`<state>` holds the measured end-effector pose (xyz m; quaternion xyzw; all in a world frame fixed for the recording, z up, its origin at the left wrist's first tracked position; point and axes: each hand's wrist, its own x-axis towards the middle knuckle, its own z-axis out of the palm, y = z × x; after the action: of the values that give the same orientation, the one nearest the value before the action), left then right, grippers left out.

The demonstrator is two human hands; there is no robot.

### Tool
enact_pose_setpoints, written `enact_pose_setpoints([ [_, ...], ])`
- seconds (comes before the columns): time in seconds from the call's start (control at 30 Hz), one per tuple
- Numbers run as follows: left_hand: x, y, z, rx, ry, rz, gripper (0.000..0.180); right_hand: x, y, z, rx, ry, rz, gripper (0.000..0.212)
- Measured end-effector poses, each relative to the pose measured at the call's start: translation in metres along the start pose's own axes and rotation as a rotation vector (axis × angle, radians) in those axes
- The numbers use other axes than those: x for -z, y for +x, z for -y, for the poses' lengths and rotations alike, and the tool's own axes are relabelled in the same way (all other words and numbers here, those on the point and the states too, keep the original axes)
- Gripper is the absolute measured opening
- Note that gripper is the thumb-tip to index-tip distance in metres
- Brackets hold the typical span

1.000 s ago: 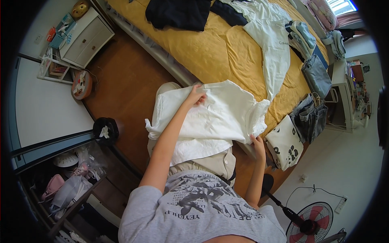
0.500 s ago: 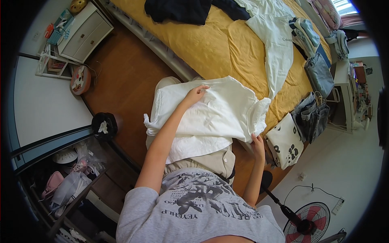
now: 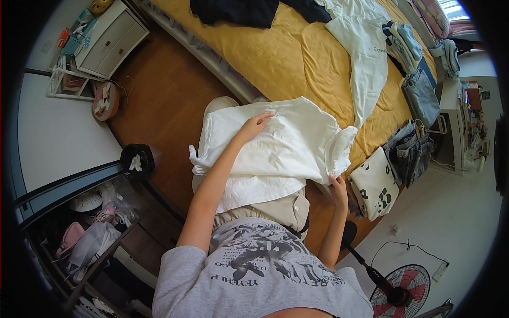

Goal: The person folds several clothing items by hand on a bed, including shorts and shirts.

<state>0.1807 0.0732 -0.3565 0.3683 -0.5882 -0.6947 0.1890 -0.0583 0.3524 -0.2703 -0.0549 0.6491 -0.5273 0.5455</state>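
A white garment (image 3: 281,140), perhaps a shirt, lies spread over my lap, its upper edge touching the bed. My left hand (image 3: 255,127) rests on its upper middle, fingers closed on a bit of the cloth. At the garment's right end, beside a gathered, ruffled edge, my right hand (image 3: 338,189) pinches the lower corner between thumb and fingers. The lower layer of white cloth hangs toward my waist over my beige trousers (image 3: 286,209). The undersides of both hands' grips are partly hidden.
A bed with a yellow cover (image 3: 286,58) lies ahead, bearing a white long-sleeved top (image 3: 366,58) and dark clothes (image 3: 233,11). Folded jeans (image 3: 411,153) and a paw-print cloth (image 3: 375,185) sit at right. A fan (image 3: 400,294), black bin (image 3: 137,161) and open drawer (image 3: 87,238) stand nearby.
Both hands keep their places on the white garment. The view has shifted very slightly; nothing else visibly differs.
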Motion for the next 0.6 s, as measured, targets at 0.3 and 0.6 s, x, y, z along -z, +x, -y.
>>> enact_pose_setpoints([
  [0.3, 0.0, 0.013, -0.014, 0.14, -0.124, -0.044, 0.049, -0.004, 0.0, -0.001, -0.022, -0.014, -0.028, 0.031],
  [0.6, -0.004, -0.004, -0.01, -0.012, 0.215, -0.075, 0.033, 0.0, 0.003, -0.004, -0.019, -0.012, -0.021, 0.031],
])
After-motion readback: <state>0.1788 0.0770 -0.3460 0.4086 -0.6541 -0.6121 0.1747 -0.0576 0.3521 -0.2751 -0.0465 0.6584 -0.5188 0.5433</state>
